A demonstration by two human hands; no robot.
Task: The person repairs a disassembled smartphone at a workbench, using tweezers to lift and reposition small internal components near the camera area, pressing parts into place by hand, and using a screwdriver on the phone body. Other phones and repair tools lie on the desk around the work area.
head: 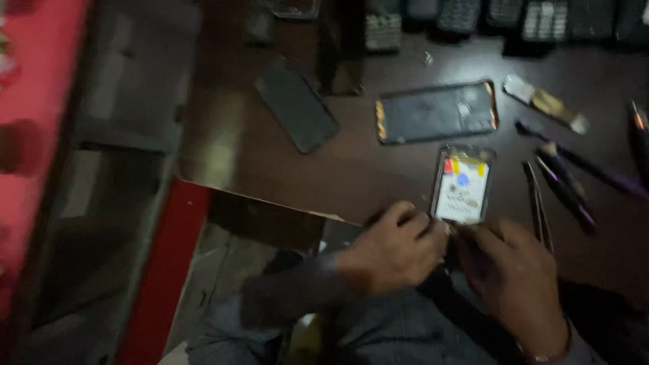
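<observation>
My left hand [392, 249] and my right hand [515, 277] meet at the near edge of a dark brown table [365, 169], fingers curled together on the near end of a small opened phone [464, 183] with a white label and coloured stickers inside. The picture is dim and blurred, so the exact grip is hard to tell. Just beyond it lies a larger dark phone body with orange-edged ends [437, 111].
A dark phone panel [296, 103] lies at the left of the table. Tweezers [537, 203] and several thin dark tools [571, 179] lie at the right. A small flat part [545, 102] rests farther back. Keypad phones [541, 20] line the far edge. A red strip [165, 270] runs below.
</observation>
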